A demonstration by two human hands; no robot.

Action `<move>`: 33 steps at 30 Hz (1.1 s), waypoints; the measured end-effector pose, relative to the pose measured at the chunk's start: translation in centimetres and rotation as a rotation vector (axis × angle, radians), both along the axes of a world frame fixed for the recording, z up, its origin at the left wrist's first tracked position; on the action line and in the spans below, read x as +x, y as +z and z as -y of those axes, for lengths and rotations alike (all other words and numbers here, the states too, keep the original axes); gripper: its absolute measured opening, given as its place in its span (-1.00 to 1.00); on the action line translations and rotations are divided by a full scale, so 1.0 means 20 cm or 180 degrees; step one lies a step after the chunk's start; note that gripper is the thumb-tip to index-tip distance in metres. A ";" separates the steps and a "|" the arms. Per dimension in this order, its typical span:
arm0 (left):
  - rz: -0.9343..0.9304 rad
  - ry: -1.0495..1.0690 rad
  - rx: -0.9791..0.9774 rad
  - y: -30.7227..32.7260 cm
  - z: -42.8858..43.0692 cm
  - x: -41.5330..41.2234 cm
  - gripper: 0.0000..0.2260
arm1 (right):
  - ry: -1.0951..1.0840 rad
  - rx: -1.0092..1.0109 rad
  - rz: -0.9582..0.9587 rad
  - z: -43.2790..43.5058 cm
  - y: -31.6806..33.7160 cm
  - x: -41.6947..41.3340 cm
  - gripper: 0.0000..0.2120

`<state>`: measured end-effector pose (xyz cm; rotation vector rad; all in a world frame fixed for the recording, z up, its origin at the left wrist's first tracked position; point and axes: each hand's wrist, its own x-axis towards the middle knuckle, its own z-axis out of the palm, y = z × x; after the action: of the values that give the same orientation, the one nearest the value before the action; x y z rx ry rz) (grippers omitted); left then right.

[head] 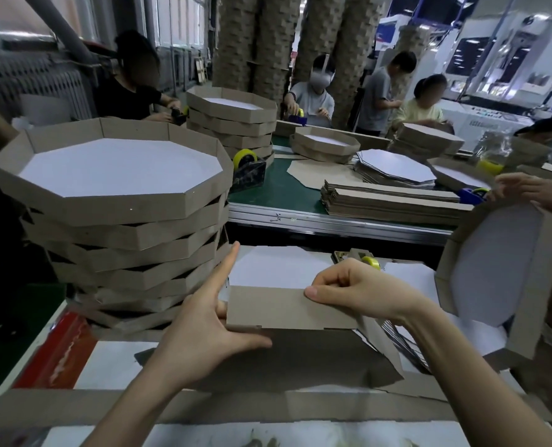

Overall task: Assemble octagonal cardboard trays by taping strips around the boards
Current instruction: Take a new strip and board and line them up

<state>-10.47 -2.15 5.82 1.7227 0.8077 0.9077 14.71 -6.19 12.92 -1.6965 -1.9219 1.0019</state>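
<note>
A brown cardboard strip (287,309) stands upright against the near edge of a white octagonal board (274,269) on the table in front of me. My left hand (203,330) holds the strip's left end, thumb under its lower edge, index finger pointing up and away. My right hand (355,290) pinches the strip's top edge at its right part, fingers curled. A yellow tape roll in a dispenser (369,261) sits just behind my right hand. More flat strip lies along the table's near edge (203,411).
A tall stack of finished octagonal trays (113,208) stands at my left. At right another person's hand (539,195) holds a tray (500,279) tilted upright. Beyond, a green conveyor (277,191) carries strip piles, boards, trays and tape dispensers; several seated people work there.
</note>
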 end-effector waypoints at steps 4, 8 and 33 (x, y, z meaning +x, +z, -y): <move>-0.0001 -0.0008 0.0052 -0.01 0.00 0.00 0.12 | 0.0019 0.0091 0.0038 0.00 -0.01 0.00 -0.57; 0.0066 -0.0015 0.0101 0.00 -0.01 0.01 0.11 | -0.0017 0.0201 0.0110 -0.04 -0.02 -0.02 -0.63; -0.0178 -0.0055 0.0335 0.00 -0.09 0.02 -0.13 | 0.0065 0.0267 -0.0002 -0.09 -0.01 -0.01 -0.71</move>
<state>-10.06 -0.42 5.74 1.8509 0.7925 0.9079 14.46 -4.36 12.64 -1.6330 -1.9566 0.9156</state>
